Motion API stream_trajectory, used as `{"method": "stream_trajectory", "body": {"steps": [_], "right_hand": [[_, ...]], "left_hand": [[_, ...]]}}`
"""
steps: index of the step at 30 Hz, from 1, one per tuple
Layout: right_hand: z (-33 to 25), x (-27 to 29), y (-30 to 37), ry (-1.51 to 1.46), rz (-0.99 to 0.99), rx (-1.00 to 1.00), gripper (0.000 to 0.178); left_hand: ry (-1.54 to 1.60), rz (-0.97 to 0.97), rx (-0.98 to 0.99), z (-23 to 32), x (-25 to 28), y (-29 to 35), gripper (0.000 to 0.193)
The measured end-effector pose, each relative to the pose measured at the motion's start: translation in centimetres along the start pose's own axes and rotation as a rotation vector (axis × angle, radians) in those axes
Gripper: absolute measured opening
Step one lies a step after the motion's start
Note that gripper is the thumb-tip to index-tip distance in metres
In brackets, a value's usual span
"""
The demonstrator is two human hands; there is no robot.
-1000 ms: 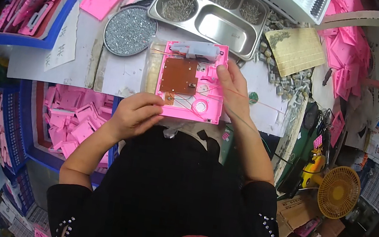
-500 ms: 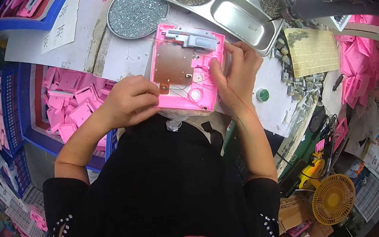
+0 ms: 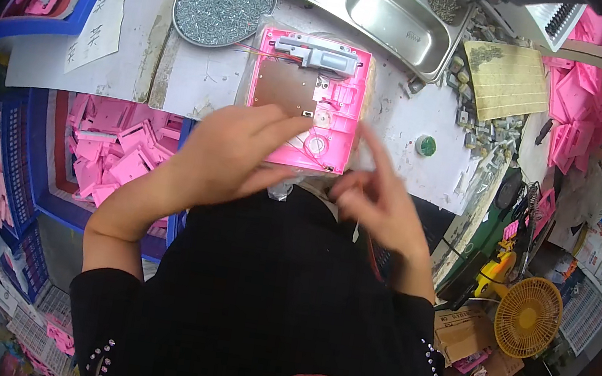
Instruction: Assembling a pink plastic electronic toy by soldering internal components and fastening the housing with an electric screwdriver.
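Note:
A pink plastic casing (image 3: 348,129) lies open side up on the bench, on a clear plastic bag. Inside it sit a brown circuit board (image 3: 285,82), a grey mechanism (image 3: 327,57) along the far edge and thin wires near the lower right. My left hand (image 3: 233,148) reaches over the casing's lower left part, fingers stretched across the board's near edge and thumb apart; I see nothing in it. My right hand (image 3: 383,207), smeared by motion, is by the casing's near right corner. Its index finger points away while the others bend; what they hold, if anything, cannot be made out.
Behind the casing are a round dish of screws (image 3: 222,8) and a steel compartment tray (image 3: 397,24) with small metal parts. A small green-topped round thing (image 3: 425,145) stands to the right, near scattered metal pieces. Pink parts fill a blue bin (image 3: 107,226) at left.
My left hand has moved from the casing's left edge over its near part. My right hand has let go of the right side and come down toward me. The view has shifted slightly.

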State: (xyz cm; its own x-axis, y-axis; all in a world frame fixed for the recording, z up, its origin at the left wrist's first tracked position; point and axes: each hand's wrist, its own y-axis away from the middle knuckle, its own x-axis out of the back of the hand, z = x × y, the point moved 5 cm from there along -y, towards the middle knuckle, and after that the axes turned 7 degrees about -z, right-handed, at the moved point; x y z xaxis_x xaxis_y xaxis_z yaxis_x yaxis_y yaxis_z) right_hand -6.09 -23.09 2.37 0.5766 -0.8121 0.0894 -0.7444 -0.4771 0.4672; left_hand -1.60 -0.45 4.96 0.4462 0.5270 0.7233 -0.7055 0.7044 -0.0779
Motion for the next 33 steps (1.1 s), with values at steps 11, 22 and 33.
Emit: {"method": "stream_trajectory", "body": {"steps": [11, 22, 33], "right_hand": [[-4.2, 0.3, -4.6, 0.793, 0.102, 0.738, 0.05], [-4.9, -5.7, -5.5, 0.956, 0.225, 0.706, 0.039], [-4.5, -8.3, -7.3, 0.976, 0.19, 0.696, 0.034]], "left_hand": [[-0.136, 0.017, -0.349, 0.6, -2.9, 1.1, 0.016], [-0.059, 0.309, 0.139, -4.4, -1.8, 7.6, 0.013], [-0.101, -0.101, -0.059, -3.0, -5.8, 8.9, 0.017]]}}
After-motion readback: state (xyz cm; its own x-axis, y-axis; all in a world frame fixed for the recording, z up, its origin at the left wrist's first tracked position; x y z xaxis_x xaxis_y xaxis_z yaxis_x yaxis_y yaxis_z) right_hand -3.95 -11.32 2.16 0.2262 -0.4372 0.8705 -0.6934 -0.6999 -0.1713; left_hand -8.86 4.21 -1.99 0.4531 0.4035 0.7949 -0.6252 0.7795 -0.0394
